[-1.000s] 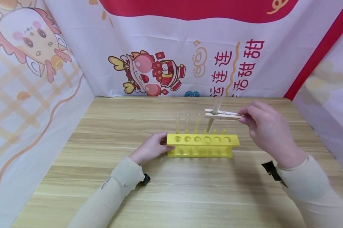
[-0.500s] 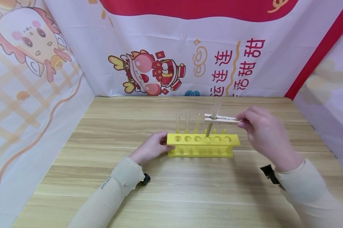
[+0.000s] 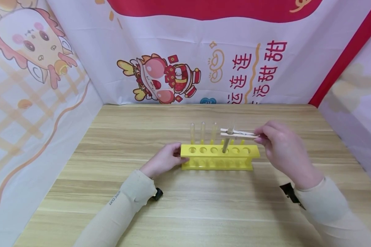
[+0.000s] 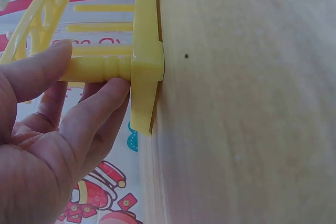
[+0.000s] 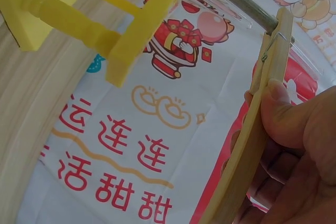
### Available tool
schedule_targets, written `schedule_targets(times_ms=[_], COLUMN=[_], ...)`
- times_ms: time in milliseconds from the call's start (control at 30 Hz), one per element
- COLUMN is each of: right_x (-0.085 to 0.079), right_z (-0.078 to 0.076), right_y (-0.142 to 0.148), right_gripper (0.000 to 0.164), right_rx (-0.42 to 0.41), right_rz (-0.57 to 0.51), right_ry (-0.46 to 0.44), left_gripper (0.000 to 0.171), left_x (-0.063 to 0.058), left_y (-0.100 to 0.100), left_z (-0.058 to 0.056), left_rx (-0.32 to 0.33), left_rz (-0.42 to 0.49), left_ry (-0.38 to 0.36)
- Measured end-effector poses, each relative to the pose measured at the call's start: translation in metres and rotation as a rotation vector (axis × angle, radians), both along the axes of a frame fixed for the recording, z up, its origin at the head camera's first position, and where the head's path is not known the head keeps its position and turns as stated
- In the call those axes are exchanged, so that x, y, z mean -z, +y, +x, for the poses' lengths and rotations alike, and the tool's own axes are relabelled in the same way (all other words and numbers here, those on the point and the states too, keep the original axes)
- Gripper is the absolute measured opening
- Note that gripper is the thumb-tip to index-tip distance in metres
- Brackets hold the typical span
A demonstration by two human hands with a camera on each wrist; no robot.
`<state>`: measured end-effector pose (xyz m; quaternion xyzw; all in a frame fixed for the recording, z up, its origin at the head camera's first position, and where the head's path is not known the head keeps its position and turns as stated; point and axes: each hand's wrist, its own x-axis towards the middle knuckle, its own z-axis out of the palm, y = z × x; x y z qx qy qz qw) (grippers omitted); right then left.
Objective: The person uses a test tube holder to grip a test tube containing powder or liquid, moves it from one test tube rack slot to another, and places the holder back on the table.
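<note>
My left hand holds the left end of a yellow test tube rack that stands on the table. In the left wrist view, thumb and fingers pinch the rack's round end post. My right hand grips a wooden test tube clamp by its right end. Between the clamp's tips is a glass test tube with grey-brown contents, tilted slightly. Its lower end is at the fourth hole from the left and seems to reach into it. The right wrist view shows the clamp around the tube.
Behind the rack's left half, three clear test tubes stand upside down on yellow pegs. Bare pegs rise further right. The wooden table ends at a printed cloth backdrop at the back and sides.
My right hand has lowered the clamp and test tube, shifting slightly left, bringing the tube's end from above the rack down to the fourth hole. The left hand and the rack stay in place.
</note>
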<state>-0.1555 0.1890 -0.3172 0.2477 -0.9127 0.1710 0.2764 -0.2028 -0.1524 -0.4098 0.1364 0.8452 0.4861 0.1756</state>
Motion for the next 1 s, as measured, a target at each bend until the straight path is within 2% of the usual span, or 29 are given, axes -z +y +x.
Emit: schedule_targets(times_ms=[400,1000], right_x=[0.009,0.029], right_z=[0.003,0.0], right_y=[-0.001,-0.002], right_gripper=[0.02,0.018], right_rx=[0.031,0.004], right_rz=[-0.004,-0.01], right_ry=[-0.084,-0.06], left_gripper=[0.027,0.026], left_x=[0.002,0.003], left_y=[0.0,0.0], left_z=[-0.001,-0.001], left_rx=[0.002,0.012], left_rz=[0.009,0.026], left_ry=[-0.002,0.015])
